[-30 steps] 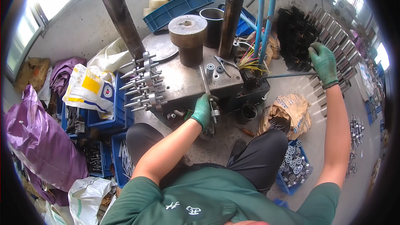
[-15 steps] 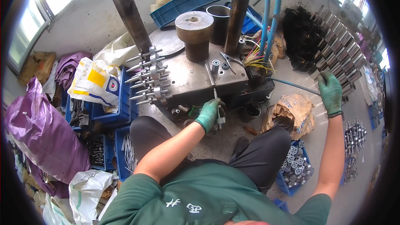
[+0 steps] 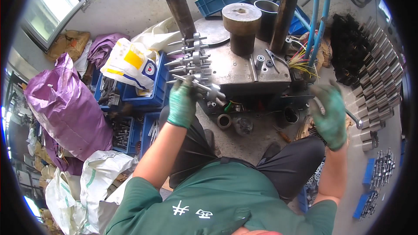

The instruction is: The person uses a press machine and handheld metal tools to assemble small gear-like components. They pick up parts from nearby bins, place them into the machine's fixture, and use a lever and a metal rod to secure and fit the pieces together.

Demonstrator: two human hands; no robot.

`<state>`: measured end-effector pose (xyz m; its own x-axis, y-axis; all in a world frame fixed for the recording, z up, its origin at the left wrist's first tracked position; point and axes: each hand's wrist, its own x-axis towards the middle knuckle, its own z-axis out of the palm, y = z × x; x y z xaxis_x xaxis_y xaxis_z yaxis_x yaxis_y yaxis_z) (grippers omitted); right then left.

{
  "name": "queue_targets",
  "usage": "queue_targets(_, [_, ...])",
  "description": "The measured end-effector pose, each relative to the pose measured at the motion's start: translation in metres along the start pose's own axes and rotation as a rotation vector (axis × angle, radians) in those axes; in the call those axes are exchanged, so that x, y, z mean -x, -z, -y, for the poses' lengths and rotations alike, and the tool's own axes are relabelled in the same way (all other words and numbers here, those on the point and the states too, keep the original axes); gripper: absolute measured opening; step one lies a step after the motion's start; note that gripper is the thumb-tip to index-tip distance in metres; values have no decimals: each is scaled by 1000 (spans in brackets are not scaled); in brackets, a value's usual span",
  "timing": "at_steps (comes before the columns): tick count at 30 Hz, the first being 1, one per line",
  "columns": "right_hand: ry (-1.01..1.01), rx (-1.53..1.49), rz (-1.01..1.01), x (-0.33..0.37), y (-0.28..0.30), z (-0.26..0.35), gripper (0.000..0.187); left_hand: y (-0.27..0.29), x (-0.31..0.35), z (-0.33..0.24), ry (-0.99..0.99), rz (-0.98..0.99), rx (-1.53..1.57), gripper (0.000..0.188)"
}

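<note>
Head view: left hand grips metal shaft w/ closed fingers; right hand clamps thin rod.

I count two green-gloved hands, left and right, two dark upright columns, two blue hoses, one brass cylinder, and one purple sack.
</note>
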<state>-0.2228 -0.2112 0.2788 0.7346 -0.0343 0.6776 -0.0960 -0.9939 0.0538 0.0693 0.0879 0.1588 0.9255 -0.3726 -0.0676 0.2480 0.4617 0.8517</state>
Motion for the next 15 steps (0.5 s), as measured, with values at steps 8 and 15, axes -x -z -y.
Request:
queue_targets(8, [-61, -770, 306, 22, -152, -15, 35, 42, -66, -11, 227, -190, 359, 18])
queue_targets(15, [-197, -858, 442, 34, -168, -27, 34, 15, 5, 26, 12, -238, 77, 30])
